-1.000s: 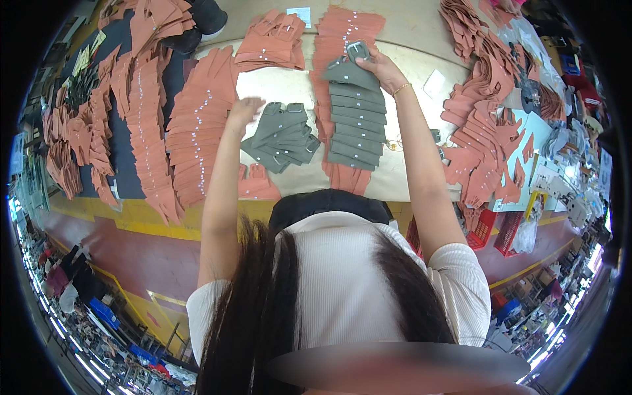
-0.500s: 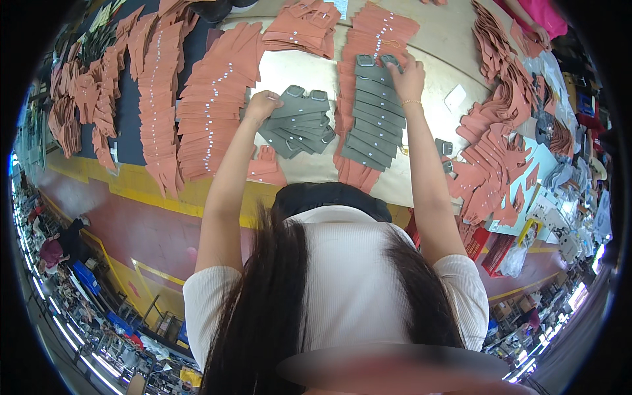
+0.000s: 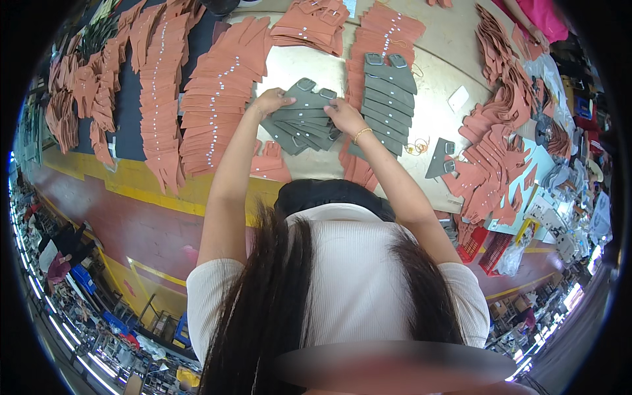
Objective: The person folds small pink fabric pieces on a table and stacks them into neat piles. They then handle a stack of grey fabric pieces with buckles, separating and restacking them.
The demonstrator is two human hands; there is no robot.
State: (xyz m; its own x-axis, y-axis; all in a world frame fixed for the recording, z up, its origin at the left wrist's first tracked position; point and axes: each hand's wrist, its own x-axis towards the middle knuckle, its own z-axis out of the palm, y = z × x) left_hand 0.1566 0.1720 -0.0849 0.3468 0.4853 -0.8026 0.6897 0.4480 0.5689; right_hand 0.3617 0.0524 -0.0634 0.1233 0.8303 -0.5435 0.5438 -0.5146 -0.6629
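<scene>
A fanned pile of dark green flat pieces with square buckles [image 3: 304,117] lies on the table before me. My left hand [image 3: 271,102] grips its upper left edge, thumb over the top piece and fingers closed. On the opposite side, my right hand [image 3: 345,117] closes on the right edge, just below a buckle [image 3: 327,93]; its fingertips are partly hidden. Right of that hand, an overlapping column of similar green pieces [image 3: 387,99] rests on orange ones, two buckles at its far end. A single green piece with a buckle [image 3: 440,158] lies farther right.
Long overlapping rows of orange pieces [image 3: 220,105] with small white tags cover the left side. An orange stack [image 3: 309,26] sits at the far middle, and loose orange piles [image 3: 494,158] at the right. A white card [image 3: 458,99] lies nearby. Another person's hand [image 3: 538,38] shows far right.
My right hand has left the far end of the right green column and come left and nearer, onto the green pile. My left hand has shifted slightly right, staying at the pile's edge.
</scene>
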